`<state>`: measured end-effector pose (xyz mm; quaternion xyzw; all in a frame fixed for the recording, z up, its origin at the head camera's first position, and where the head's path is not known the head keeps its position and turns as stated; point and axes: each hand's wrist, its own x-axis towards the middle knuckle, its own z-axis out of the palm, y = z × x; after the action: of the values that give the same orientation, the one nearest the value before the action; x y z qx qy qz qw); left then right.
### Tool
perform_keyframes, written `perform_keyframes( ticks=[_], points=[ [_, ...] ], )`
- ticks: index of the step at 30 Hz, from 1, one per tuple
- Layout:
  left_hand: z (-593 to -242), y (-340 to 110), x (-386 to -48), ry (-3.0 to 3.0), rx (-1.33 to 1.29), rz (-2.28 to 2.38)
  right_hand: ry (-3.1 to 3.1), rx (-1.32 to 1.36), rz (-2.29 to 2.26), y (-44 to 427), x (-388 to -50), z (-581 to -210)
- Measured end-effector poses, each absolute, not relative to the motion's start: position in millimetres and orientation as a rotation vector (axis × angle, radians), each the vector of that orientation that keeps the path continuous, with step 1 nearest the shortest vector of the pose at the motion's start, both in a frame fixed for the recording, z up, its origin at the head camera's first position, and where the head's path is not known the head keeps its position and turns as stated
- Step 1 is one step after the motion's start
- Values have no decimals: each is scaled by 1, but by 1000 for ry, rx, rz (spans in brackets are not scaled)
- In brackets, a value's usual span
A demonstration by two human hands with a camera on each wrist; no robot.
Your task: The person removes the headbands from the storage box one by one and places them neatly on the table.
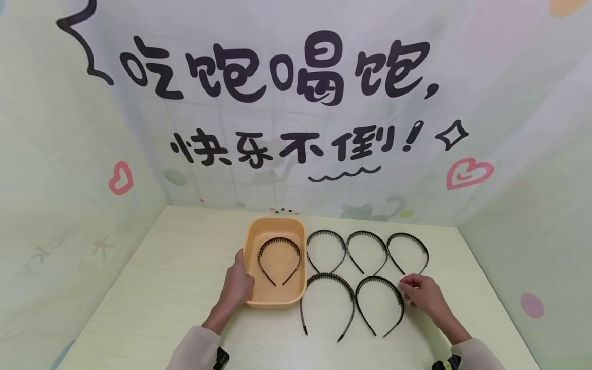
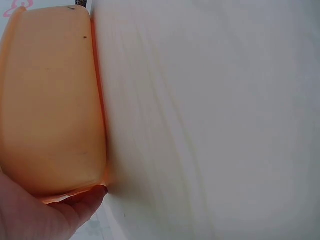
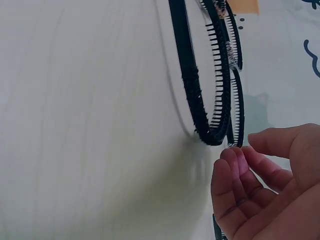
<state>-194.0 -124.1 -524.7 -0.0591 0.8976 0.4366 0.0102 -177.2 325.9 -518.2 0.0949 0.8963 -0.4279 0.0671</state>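
My left hand (image 1: 238,282) grips the left side of an orange plastic tray (image 1: 273,299), thumb over the rim; in the left wrist view fingertips reach its lower edge. Inside the tray lies a black toothed headband (image 1: 279,239). My right hand (image 1: 424,295) is bent beside the right end of the lower right headband (image 1: 401,298). In the right wrist view, that hand's thumb and fingers (image 3: 226,185) are loosely bent with a gap between them, holding nothing, close to the curve of a headband (image 3: 225,100). Another headband (image 1: 330,276) lies between it and the tray.
Behind these two, a row of three headbands stretches rightward from the tray: a left one (image 1: 326,232), a middle one (image 1: 367,233) and a right one (image 1: 408,235). The pale wooden table (image 1: 162,288) meets a printed cloth wall (image 1: 277,185) at the back and sides.
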Motion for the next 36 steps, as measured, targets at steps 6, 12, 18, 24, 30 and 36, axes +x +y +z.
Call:
perform_keyframes(
  ticks=[6, 12, 18, 24, 30, 36],
  points=[
    [-525, -124, -194, 2806, -184, 1370, 2713, 275, -1364, 317, -181, -512],
    [-526, -124, -194, 2803, -188, 1362, 2696, 254, -1425, 302, -188, -507],
    [-525, -123, -194, 2814, -189, 1360, 2587, 197, -1556, 278, -198, -499],
    [-526, -123, -194, 2821, -185, 1357, 2483, 132, -1651, 248, -206, -490],
    [-526, -124, -194, 2820, -174, 1369, 2413, 90, -1706, 221, -213, -485],
    [-525, -123, -194, 2820, -172, 1371, 2344, -10, -1739, 196, -215, -478]
  ],
)
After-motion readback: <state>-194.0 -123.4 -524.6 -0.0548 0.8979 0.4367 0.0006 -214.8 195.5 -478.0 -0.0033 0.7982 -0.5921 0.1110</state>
